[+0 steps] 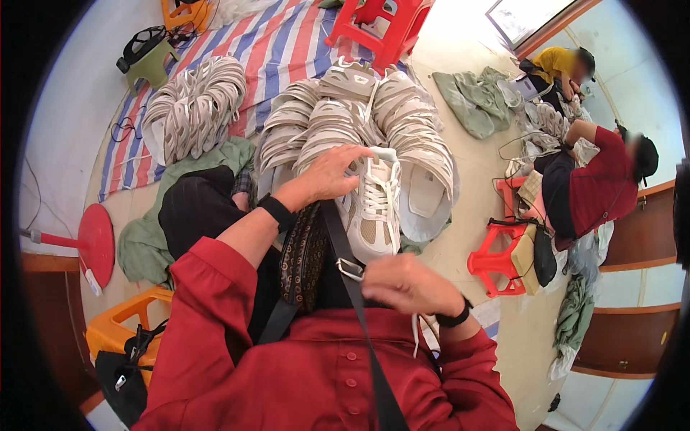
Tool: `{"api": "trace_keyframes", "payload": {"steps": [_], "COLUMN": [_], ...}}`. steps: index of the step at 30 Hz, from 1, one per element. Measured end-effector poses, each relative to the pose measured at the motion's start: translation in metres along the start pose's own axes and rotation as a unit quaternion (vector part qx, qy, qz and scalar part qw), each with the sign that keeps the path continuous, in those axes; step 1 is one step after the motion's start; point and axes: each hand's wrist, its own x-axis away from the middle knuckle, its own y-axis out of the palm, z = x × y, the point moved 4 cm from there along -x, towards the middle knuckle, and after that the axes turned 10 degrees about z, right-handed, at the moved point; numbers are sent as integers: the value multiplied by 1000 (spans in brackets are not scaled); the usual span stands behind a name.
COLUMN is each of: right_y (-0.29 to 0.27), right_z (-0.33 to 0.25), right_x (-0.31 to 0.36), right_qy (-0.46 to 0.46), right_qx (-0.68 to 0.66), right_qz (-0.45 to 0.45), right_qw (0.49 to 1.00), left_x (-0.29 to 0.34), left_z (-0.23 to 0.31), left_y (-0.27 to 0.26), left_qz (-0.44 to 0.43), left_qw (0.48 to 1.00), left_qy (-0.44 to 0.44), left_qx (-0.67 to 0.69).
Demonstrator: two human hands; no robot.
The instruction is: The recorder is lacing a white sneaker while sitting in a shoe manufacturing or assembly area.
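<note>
A white and beige lace-up sneaker (374, 233) lies in front of my lap, its toe toward me and its white laces threaded. My left hand (332, 172) grips it at the heel collar, thumb and fingers over the edge. To the right of the toe, my right hand (411, 286) is closed with curled fingers, close to the metal buckle (350, 269) of a black strap. What those fingers hold, if anything, is hidden. A thin white lace end (415, 336) hangs below that hand. Right behind the sneaker rise stacked rows of matching shoe uppers (330, 133).
Another heap of uppers (194, 108) sits left on a striped sheet (280, 43). Red stools (388, 32) and an orange stool (118, 323) stand around. Two people work at right, one in a red shirt (604, 187). A green cloth (471, 100) lies on the floor.
</note>
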Motion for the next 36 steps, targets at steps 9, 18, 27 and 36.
{"api": "trace_keyframes", "payload": {"steps": [9,18,27,36], "right_y": [-63,-72,-58,-37], "right_z": [67,111,86,77], "right_x": [-18,-39,-20,26], "right_qy": [55,-22,-36,-43], "right_qx": [306,356,443,490], "right_qz": [284,284,198,156], "right_qw": [907,890,874,857], "left_x": [-1,-8,-4,-5], "left_z": [-6,-9,16,15], "left_y": [-2,4,-6,-6], "left_qz": [13,19,-20,-22], "left_qw": [1000,999,999,999], "left_qy": [13,38,-7,-2], "left_qx": [-6,27,45,35]}}
